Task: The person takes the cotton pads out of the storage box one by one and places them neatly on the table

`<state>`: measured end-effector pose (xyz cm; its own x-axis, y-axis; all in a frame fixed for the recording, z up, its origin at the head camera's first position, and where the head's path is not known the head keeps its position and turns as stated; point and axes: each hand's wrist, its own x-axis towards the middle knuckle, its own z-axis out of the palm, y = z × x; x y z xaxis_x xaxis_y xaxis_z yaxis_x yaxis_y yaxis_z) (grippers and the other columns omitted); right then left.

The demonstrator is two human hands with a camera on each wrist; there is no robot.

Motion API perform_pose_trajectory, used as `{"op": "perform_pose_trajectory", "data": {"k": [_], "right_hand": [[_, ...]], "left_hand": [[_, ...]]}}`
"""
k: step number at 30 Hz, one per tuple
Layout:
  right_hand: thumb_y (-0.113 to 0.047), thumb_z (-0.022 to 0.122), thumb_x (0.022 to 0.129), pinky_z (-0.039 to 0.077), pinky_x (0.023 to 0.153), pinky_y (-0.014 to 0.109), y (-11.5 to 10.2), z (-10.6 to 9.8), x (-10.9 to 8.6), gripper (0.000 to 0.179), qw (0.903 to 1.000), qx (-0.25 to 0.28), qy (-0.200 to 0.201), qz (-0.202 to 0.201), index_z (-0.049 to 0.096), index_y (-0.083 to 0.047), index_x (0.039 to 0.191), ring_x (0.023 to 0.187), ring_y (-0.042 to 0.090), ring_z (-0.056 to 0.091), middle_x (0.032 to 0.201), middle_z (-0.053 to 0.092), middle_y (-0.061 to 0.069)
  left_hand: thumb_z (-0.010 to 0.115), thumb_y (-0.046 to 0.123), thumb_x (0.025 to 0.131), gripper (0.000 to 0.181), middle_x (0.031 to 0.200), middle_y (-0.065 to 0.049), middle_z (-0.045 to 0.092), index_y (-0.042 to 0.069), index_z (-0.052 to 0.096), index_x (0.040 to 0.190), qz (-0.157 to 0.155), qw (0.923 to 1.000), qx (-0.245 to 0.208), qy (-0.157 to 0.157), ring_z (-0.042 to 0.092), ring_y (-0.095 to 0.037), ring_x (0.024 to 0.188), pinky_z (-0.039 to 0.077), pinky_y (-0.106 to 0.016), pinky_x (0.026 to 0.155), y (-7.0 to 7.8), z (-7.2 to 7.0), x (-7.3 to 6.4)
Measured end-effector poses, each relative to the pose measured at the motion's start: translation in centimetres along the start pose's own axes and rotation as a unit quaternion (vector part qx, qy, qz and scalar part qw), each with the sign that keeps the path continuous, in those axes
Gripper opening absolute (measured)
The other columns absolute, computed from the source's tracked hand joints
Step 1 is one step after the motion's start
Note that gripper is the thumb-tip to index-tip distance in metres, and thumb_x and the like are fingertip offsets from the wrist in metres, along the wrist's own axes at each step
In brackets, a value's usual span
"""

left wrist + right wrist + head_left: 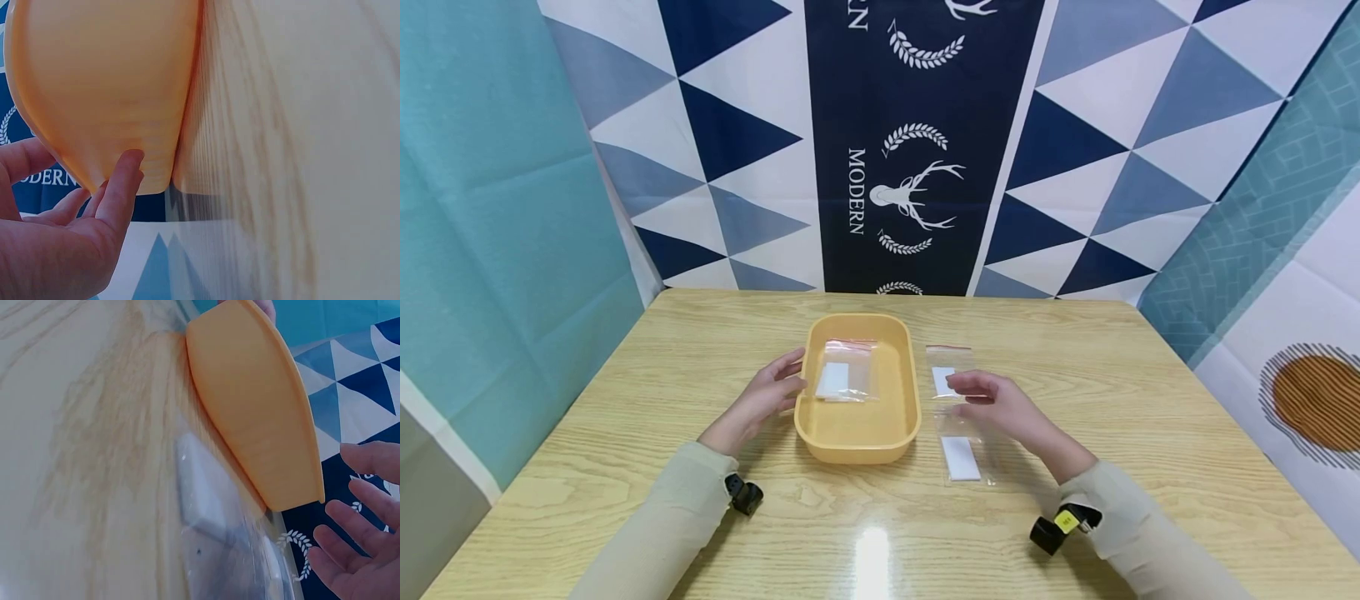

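Observation:
A yellow plastic tray (857, 454) stands on the table, with a clear zip bag (861, 371) inside it that holds a flat white piece. At the tray's left rim is my left hand (765, 396), its fingers extended; in the left wrist view a fingertip (131, 159) lies against the outer wall. My right hand (1000, 404), palm turned inward and fingers loosely spread, hovers over two more clear zip bags to the right of the tray. The nearer bag (962, 458) and the farther bag (942, 379) each contain a white piece. Nothing shows between the right fingers.
The wooden table (737, 542) reaches back to a patterned cloth (745, 150) hanging behind it. A teal cloth (497, 208) hangs at the left. Each wrist carries a small black camera, one (745, 496) on the left and another (1048, 533) on the right.

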<state>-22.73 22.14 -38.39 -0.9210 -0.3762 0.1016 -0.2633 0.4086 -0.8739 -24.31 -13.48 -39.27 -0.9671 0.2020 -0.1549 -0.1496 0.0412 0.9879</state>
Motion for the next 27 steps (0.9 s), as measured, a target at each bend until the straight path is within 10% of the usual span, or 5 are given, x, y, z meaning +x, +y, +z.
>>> {"op": "perform_pose_trajectory", "data": {"k": [27], "right_hand": [[-0.014,0.068,0.085,0.046,0.093,0.04,-4.1,1.6,5.0,0.048,0.9986,0.027,0.021,0.04,0.052,-0.002,0.129,0.111,0.027,0.054,0.122,0.057,0.014]], "left_hand": [[0.048,0.001,0.091,0.062,0.146,-0.02,0.028,0.008,0.023,0.148,0.005,1.0,0.003,-0.003,0.038,-0.035,0.127,0.043,-0.042,0.097,-0.2,-0.3,0.1]]}}
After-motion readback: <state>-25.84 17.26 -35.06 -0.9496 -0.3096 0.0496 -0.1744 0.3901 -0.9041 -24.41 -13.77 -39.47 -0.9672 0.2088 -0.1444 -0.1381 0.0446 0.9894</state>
